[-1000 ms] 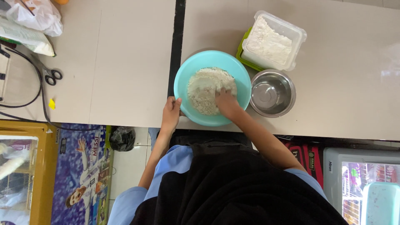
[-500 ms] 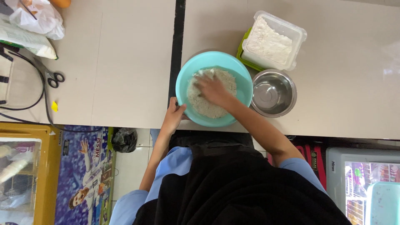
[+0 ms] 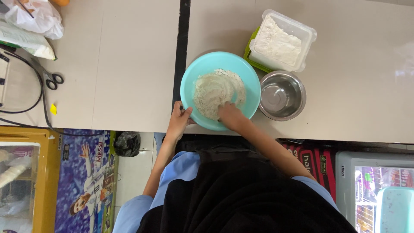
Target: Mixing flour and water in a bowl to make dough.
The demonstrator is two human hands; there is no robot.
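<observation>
Turquoise bowl, pale flour, beige counter

The bowl (image 3: 189, 86) gripped by the left hand (image 3: 179, 121) is plain turquoise, and the flour (image 3: 213, 90) around the right hand (image 3: 230, 117) is off-white. Just right of that hand, the small metal bowl (image 3: 282, 96) is shiny silver. Beyond it, a clear tub (image 3: 282, 41) holds white powder over a green lid (image 3: 250, 58). The counter (image 3: 120, 64) is beige, split by a black seam (image 3: 183, 43). Far left of the left hand lie black-handled scissors (image 3: 49, 77) and a yellow scrap (image 3: 53, 109). The sleeves are light blue.
</observation>
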